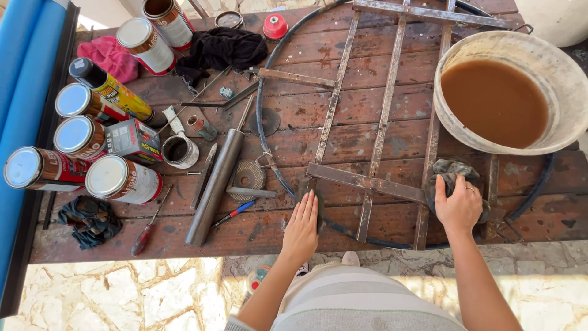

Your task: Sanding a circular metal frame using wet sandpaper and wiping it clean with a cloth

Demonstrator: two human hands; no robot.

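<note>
– While wiping the rusty metal frame (383, 132), keep the left hand (301, 227) as now: flat on the near corner, fingers together, pinning the frame to the wooden table (257, 236).

– And the right hand (458, 205)?

– Laid over the dark rag (450, 168) on a near upright bar, fingers a little apart and pressed down. Probably best to rub along the bar, not across, and to wet the rag in the bucket (442, 116) of brown water just beyond.

– Counts?

– One frame, one bucket. Six labelled cans (122, 179) on their sides at the left, plus one spray can (113, 91). Four cloths: this rag, a pink one (110, 57), a black one (222, 49), a dark one (90, 220) near the table edge.
</note>
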